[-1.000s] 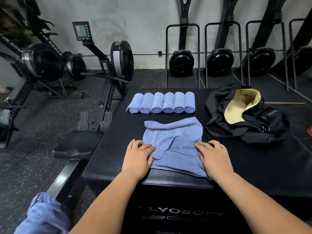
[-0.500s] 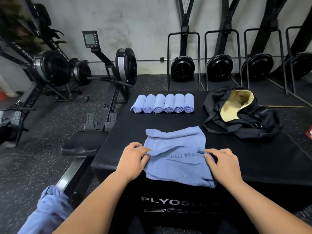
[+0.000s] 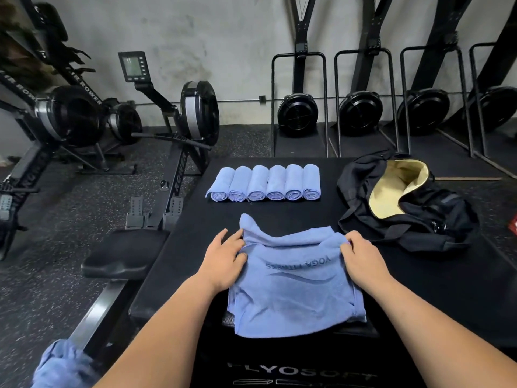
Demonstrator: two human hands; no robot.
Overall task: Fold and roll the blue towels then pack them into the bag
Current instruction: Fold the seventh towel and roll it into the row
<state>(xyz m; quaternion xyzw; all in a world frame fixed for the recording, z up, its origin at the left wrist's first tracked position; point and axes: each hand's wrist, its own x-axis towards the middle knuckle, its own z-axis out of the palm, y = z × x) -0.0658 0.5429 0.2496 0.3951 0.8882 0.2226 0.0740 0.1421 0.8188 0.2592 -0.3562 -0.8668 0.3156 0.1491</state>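
Blue towel (image 3: 293,292) part-folded at near edge of table (image 3: 279,214) — fold line runs left-right between hands. Left hand (image 3: 223,261) grip pinches left edge; right hand (image 3: 363,261) grip clutches far-right corner.

Location: gym. Rowing machines (image 3: 179,130) at 10 o'clock; row of upright fan-wheel trainers (image 3: 298,113) along wall, 12 to 2 o'clock; speckled rubber floor (image 3: 84,197); padded plyo box (image 3: 419,289) at 6 o'clock.

Cropped at seven o'clock: crumpled blue cloth (image 3: 60,365). At three o'clock, unidentifiable red sliver (image 3: 513,226). Fingertips of right grip (image 3: 361,261) buried under towel (image 3: 293,292) fold.
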